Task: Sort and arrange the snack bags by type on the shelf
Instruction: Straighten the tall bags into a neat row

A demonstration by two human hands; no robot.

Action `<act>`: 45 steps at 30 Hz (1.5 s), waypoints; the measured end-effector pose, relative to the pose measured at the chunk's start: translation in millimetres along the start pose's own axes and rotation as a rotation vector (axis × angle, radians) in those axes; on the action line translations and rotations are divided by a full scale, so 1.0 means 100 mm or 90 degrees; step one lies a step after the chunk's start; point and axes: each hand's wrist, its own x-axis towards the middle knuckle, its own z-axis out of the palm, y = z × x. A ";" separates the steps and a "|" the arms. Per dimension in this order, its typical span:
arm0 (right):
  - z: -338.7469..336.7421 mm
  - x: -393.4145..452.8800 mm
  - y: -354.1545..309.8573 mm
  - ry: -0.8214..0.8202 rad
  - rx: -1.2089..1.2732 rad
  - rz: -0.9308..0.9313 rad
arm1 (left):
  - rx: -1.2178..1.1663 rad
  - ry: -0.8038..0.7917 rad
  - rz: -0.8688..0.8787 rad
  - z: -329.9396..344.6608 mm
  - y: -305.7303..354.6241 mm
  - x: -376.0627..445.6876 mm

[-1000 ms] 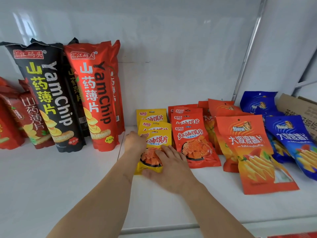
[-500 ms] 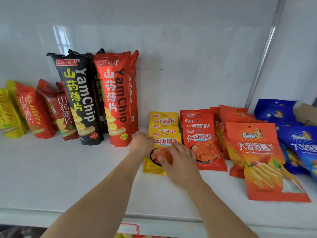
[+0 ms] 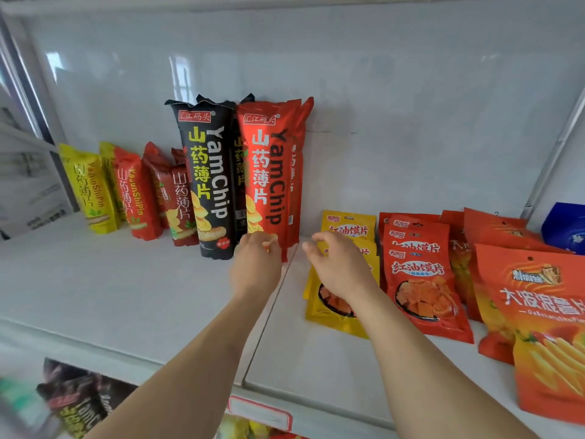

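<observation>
From the head view, a white shelf point(image 3: 126, 296) carries rows of snack bags standing or leaning against its pale back wall. The left hand point(image 3: 254, 267) is at the foot of the tall red YamChip bag point(image 3: 269, 172), its fingers curled in against the bag's lower front; whether they actually pinch the bag cannot be told, since the back of the hand covers the contact. The right hand point(image 3: 340, 267) hovers over the stack of yellow pouches point(image 3: 343, 308), fingers loosely spread and bent, holding nothing, its thumb pointing toward the left hand; the two hands are near each other but apart. Just left of the red YamChip bag stands a tall black YamChip bag point(image 3: 210, 182), touching it side by side, with more tall bags tucked behind both. Further left are shorter bags in a row: dark red yam bags point(image 3: 182, 204), a red-orange bag point(image 3: 134, 194) and a yellow bag point(image 3: 90, 188) at the end. Right of the yellow pouches lie overlapping red pouches point(image 3: 421, 277), then large orange chip bags point(image 3: 538, 318) at the right edge, with a blue bag point(image 3: 565, 228) behind them. Below the shelf edge, a dark bag point(image 3: 79, 403) shows blurred on a lower level, beside a red-bordered price tag point(image 3: 259, 413).
</observation>
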 end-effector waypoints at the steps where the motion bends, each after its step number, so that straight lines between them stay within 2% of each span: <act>1: 0.02 0.05 -0.06 0.001 0.019 0.007 | -0.003 0.010 -0.002 -0.01 -0.03 0.03; 5: 0.08 0.25 -0.30 0.016 0.118 0.045 | -0.027 0.025 -0.004 -0.01 -0.15 0.16; 10: 0.20 0.53 -0.55 0.051 0.213 0.077 | -0.106 -0.091 -0.049 0.08 -0.35 0.41; 13: 0.37 0.67 -0.64 0.080 0.222 0.079 | -0.105 -0.142 -0.059 0.14 -0.42 0.50; 19: 0.65 0.84 -0.59 0.132 0.208 0.096 | -0.069 -0.177 -0.033 0.21 -0.55 0.56; 30: 0.65 0.87 -0.53 0.107 0.246 0.110 | -0.057 -0.191 -0.028 0.10 -0.60 0.52; 32: 0.65 0.82 -0.57 0.177 0.205 0.124 | -0.055 -0.191 -0.027 0.04 -0.62 0.48; 34: 0.65 0.73 -0.66 0.304 0.134 0.111 | -0.035 -0.182 -0.031 -0.07 -0.65 0.44; 36: 0.67 0.61 -0.81 0.395 0.127 0.028 | -0.005 -0.143 -0.038 -0.20 -0.71 0.43; 37: 0.68 0.57 -0.90 0.400 0.140 -0.006 | 0.004 -0.109 -0.049 -0.27 -0.74 0.44; 42: 0.90 0.59 -1.26 0.195 0.195 -0.048 | 0.005 0.041 -0.115 -0.50 -1.00 0.61; 45: 1.08 0.74 -1.40 0.141 0.224 -0.046 | -0.033 0.008 -0.115 -0.53 -1.15 0.79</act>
